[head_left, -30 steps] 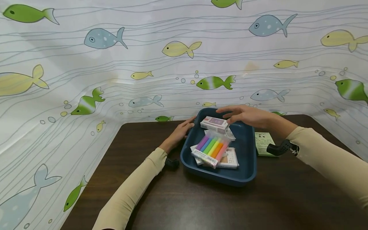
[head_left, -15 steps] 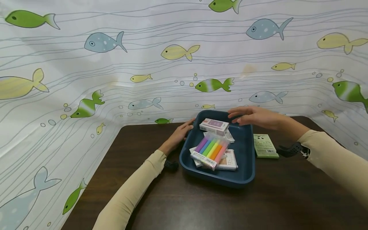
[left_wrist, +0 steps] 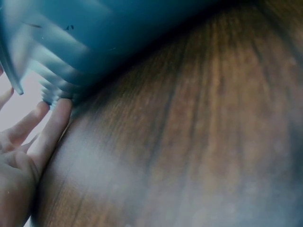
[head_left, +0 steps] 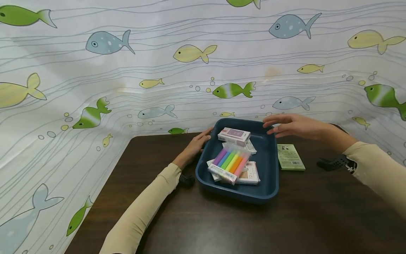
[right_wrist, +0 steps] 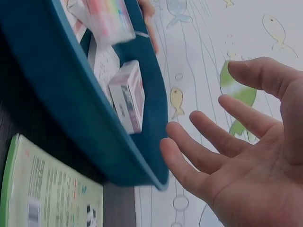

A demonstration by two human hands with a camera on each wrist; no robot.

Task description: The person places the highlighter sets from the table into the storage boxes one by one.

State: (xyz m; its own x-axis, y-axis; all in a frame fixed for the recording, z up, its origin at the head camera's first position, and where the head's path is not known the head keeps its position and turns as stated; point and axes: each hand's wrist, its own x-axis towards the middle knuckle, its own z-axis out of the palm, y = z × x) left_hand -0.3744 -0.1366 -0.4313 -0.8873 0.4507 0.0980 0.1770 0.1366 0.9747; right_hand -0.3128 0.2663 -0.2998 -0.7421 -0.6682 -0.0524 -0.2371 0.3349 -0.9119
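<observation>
A blue plastic bin (head_left: 238,194) stands on the dark wooden table. Inside lie a clear pack of coloured markers (head_left: 229,163), a small white and purple box (head_left: 234,136) and several flat white boxes (head_left: 250,174) partly under the pack. My left hand (head_left: 194,147) rests along the bin's left side, and its straight fingertips touch the outer wall in the left wrist view. Over the bin's far right corner hovers my right hand (head_left: 296,127), fingers spread and holding nothing. The right wrist view shows its palm (right_wrist: 255,179) beside the rim.
A pale green booklet-like pack (head_left: 290,157) with a panda picture lies on the table just right of the bin. Behind the table's far edge hangs a white fish-print sheet (head_left: 177,77), which also runs along the left side.
My right hand has drawn back to the right, from above the small purple box to the bin's far right corner. The left hand keeps its place at the bin.
</observation>
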